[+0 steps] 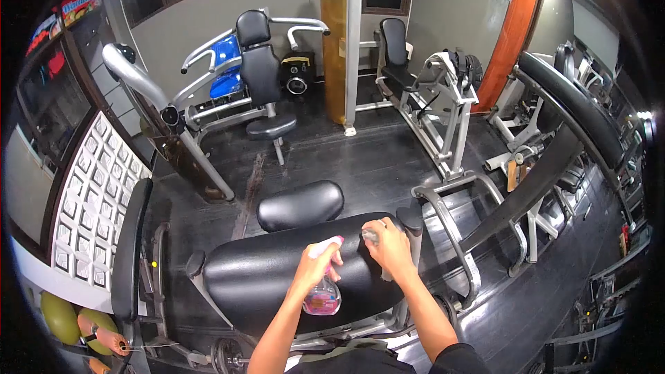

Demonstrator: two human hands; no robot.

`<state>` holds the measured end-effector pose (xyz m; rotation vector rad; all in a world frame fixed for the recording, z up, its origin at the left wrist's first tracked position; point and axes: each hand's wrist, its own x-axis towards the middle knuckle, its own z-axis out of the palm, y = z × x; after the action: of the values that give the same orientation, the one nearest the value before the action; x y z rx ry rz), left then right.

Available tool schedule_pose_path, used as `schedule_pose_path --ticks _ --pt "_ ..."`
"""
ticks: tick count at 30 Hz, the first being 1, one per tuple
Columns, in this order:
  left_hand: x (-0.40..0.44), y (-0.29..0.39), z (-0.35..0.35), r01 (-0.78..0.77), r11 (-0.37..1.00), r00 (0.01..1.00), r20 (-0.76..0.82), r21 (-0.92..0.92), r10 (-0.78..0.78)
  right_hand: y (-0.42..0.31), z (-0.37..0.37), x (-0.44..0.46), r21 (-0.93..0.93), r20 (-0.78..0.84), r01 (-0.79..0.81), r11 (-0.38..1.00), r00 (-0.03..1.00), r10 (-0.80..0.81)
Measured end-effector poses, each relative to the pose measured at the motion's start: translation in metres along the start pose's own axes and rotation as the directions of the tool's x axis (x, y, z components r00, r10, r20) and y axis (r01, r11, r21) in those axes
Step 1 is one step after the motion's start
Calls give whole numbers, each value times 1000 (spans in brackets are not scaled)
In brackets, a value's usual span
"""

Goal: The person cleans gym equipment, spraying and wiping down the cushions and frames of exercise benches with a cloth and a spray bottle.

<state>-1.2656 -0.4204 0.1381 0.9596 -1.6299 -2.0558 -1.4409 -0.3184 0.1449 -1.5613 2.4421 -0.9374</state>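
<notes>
Gripping a spray bottle (323,300) around its neck and white-and-pink top, the left hand (320,263) is closed, over the middle of the wide bench pad (253,270); the bottle's clear body, with a pink and blue label, hangs below the fingers over the near half of the bench pad, and whether its base touches the black surface I cannot tell. The right hand (388,246) is bent over the right part of the bench pad, near its far edge; its fingers are drawn together on a small, crumpled, greyish-white cloth (370,237), mostly hidden by the grip; the two hands are near each other but apart.

Just beyond the bench pad's far edge is a smaller, rounded black pad (300,205); farther beyond stands a seated machine (260,73) with a black back and seat, a blue chair (226,69) behind it and a black speaker box (298,73) to its right; to the far right of the bench pad is an orange door (511,41); to its left are a white patterned panel (89,201) and, lower down, green balls (61,317).
</notes>
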Motion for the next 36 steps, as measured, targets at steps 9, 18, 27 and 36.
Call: schedule_pose_path --ticks 9,18,27,36 --pt "33 14 16 67 997 998 20 -32 -66 32 -42 -16 71 -10 -202 977 979 203" --pt "47 2 11 130 984 991 48 -126 -125 52 -1 55 -189 -8 -135 973 991 136" --pt "46 1 2 186 952 981 98 -242 -167 28 -1 45 58 283 137 989 948 -148" --pt "49 -6 1 156 964 985 106 -215 -136 93 18 94 -202 219 -172 964 952 216"
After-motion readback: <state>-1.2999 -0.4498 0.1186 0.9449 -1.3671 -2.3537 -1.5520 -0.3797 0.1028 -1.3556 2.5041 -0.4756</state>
